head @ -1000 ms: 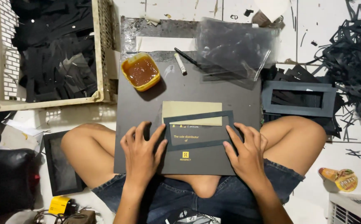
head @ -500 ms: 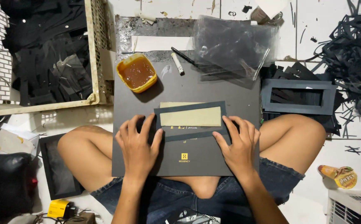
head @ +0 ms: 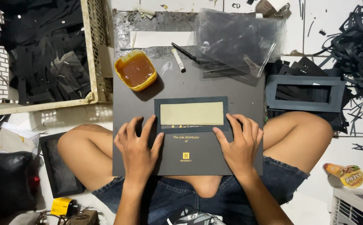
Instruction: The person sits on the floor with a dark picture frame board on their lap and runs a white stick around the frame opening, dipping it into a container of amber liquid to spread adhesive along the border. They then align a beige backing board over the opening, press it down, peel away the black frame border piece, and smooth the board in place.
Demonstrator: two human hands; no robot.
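Note:
A dark grey board (head: 248, 100) lies across my lap with small gold print near its lower middle. On it sits a dark rectangular frame (head: 191, 100) around a tan panel (head: 192, 113). My left hand (head: 137, 146) rests flat at the frame's lower left corner, fingers spread. My right hand (head: 240, 143) presses flat at the lower right corner. Neither hand grips anything. An orange tub of brown glue (head: 135, 71) stands on the board's far left, and a white stick (head: 178, 61) and a black pen (head: 183, 52) lie beside it.
A clear plastic sleeve stack (head: 235, 39) lies at the board's far right. A cream crate (head: 87, 54) of black offcuts stands at left. More dark frames (head: 306, 93) are stacked at right, next to a heap of black strips (head: 356, 46). A snack packet (head: 345, 174) lies lower right.
The frame with the tan panel has slid up the board, away from me, uncovering the gold print. Both hands followed it upward and stay flat at its lower corners.

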